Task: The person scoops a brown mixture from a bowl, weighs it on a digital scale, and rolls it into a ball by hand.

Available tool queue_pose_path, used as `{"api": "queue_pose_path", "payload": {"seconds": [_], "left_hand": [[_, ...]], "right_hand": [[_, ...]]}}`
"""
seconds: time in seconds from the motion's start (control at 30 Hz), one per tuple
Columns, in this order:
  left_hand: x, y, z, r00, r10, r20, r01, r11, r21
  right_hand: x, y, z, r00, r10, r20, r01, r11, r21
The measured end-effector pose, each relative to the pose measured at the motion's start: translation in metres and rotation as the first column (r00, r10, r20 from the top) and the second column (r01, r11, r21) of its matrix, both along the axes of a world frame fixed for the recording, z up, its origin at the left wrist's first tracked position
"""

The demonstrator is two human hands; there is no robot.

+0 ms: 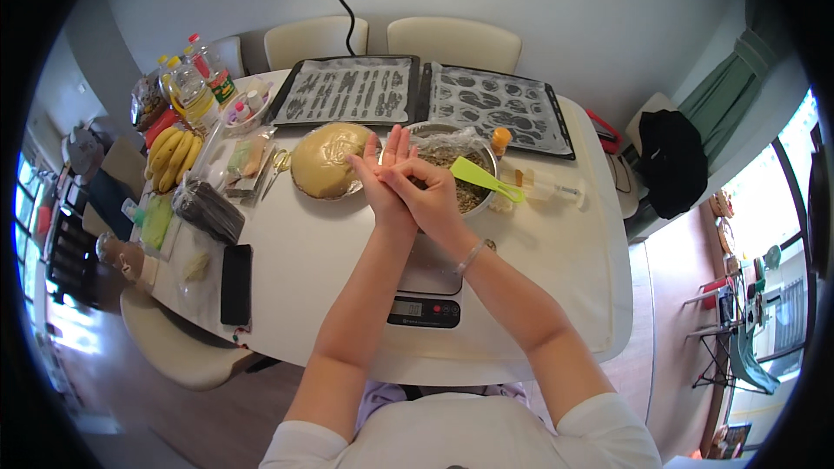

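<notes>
My left hand (387, 186) is held up over the table with its palm turned up and fingers stretched out. Across that palm lies my right hand (432, 194), its fingers curled and pressed together; whatever they may hold is hidden. Just behind the hands stands a metal bowl (493, 159) of dark, crumbly filling, partly covered by clear film. A lime-green spatula (486, 181) rests on the bowl's right side. Left of my hands sits a round mass of yellowish dough (326, 163) under plastic film. Below my wrists is a digital kitchen scale (423, 311), partly hidden.
Two black baking trays (419, 91) lined with marked sheets lie at the back. Bananas (172, 159), oil bottles (193, 91), a dark bag (208, 211), scissors (279, 165) and a black phone (236, 285) occupy the left. An orange-capped bottle (500, 141) stands beside the bowl.
</notes>
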State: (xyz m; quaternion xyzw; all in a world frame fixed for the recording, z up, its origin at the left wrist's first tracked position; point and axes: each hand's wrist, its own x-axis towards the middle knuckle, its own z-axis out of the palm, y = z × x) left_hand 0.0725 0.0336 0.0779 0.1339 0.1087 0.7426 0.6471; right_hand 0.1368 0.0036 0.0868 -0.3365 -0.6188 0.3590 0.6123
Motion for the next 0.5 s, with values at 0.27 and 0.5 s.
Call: {"api": "queue_pose_path", "payload": {"seconds": [0.27, 0.5], "left_hand": [[0.006, 0.006, -0.012, 0.957, -0.266, 0.118, 0.286, 0.934, -0.213], [0.005, 0.008, -0.019, 0.931, -0.332, 0.153, 0.356, 0.917, -0.178]], "right_hand": [[0.016, 0.031, -0.01, 0.965, -0.26, -0.019, 0.258, 0.963, -0.073], [0.032, 0.03, -0.014, 0.966, 0.191, -0.175, -0.233, 0.936, -0.265]]}}
